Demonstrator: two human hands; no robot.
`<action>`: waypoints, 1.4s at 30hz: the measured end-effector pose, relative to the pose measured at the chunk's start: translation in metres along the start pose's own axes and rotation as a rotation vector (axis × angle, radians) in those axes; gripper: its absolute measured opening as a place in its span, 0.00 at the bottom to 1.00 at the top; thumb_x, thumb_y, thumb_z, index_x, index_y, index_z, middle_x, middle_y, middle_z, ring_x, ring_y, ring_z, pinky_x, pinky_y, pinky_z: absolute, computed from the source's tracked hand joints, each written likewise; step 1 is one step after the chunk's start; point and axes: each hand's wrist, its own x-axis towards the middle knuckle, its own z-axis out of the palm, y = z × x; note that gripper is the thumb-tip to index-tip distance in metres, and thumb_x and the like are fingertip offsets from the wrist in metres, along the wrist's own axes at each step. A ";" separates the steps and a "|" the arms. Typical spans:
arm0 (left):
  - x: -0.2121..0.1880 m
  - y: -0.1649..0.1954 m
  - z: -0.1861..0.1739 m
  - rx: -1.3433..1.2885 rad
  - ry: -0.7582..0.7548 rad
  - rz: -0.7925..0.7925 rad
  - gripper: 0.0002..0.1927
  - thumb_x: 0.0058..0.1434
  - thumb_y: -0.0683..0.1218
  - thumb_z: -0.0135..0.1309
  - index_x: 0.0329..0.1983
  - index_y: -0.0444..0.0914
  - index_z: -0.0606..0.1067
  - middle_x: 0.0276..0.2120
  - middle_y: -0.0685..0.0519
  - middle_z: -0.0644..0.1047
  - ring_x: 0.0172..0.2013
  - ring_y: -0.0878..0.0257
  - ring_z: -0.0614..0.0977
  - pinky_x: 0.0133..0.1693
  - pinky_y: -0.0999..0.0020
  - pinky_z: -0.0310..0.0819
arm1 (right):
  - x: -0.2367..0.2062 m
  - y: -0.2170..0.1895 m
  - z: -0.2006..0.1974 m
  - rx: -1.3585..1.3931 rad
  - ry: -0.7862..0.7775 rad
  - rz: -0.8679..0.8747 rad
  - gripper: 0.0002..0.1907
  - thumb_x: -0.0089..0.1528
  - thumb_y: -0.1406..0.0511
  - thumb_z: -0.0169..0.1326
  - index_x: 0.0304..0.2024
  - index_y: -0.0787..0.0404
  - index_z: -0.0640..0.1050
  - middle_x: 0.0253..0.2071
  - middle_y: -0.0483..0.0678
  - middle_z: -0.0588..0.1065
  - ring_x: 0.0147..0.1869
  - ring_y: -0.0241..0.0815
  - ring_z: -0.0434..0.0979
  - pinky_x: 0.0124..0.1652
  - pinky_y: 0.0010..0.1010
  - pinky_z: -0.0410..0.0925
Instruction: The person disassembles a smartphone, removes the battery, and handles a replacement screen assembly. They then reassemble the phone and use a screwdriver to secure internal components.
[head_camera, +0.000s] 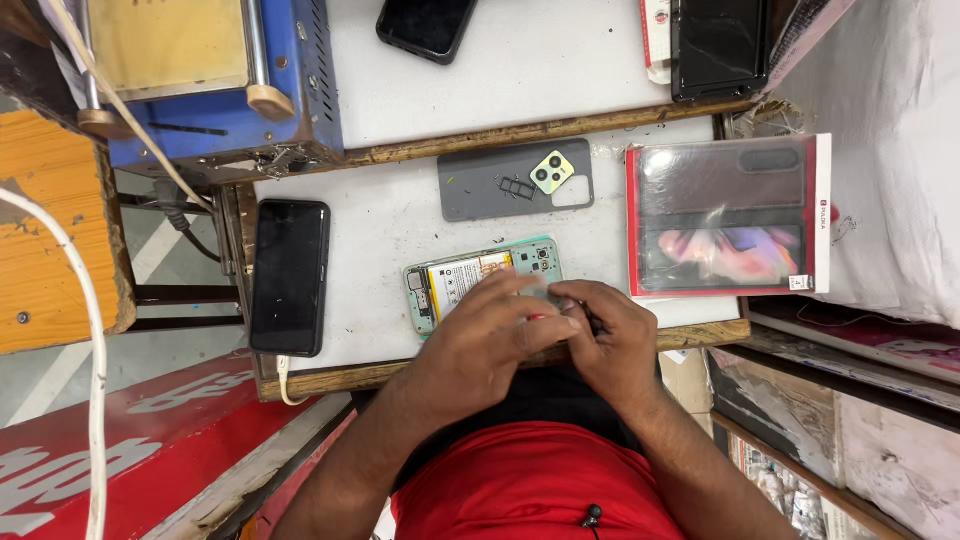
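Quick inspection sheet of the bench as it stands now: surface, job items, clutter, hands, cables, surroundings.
Surface: white tabletop with worn wooden edging.
Job's things: opened phone, back off, battery showing; grey back cover with camera piece lying beyond it.
Clutter: black phone at the left edge; second black phone further back; red-bordered case package; black box.
Hands: left hand and right hand meet over the opened phone's lower end; what they grip is hidden.
Cables: white cable hanging at left.
Surroundings: blue machine, orange wooden stool.

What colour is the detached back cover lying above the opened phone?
The flat plastic back cover is dark grey, seen clearly in the head view.
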 end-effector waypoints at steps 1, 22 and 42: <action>0.000 0.000 0.000 0.070 0.056 0.013 0.25 0.65 0.37 0.60 0.61 0.52 0.72 0.52 0.55 0.77 0.65 0.48 0.75 0.70 0.41 0.66 | 0.000 0.000 -0.001 0.002 0.000 0.008 0.11 0.62 0.73 0.55 0.47 0.63 0.82 0.39 0.51 0.82 0.36 0.38 0.83 0.36 0.27 0.73; 0.004 -0.001 -0.004 0.109 0.092 0.030 0.22 0.66 0.38 0.60 0.60 0.50 0.73 0.48 0.50 0.77 0.61 0.48 0.77 0.64 0.46 0.73 | -0.008 0.023 -0.002 0.410 -0.031 0.282 0.10 0.69 0.73 0.50 0.49 0.67 0.80 0.35 0.47 0.80 0.25 0.25 0.70 0.25 0.18 0.65; 0.006 -0.004 -0.009 -0.028 0.056 -0.008 0.25 0.68 0.36 0.62 0.62 0.54 0.75 0.47 0.51 0.76 0.55 0.55 0.79 0.58 0.55 0.77 | -0.008 0.022 -0.003 0.370 -0.045 0.206 0.09 0.67 0.74 0.50 0.48 0.67 0.79 0.38 0.45 0.81 0.26 0.25 0.72 0.26 0.18 0.67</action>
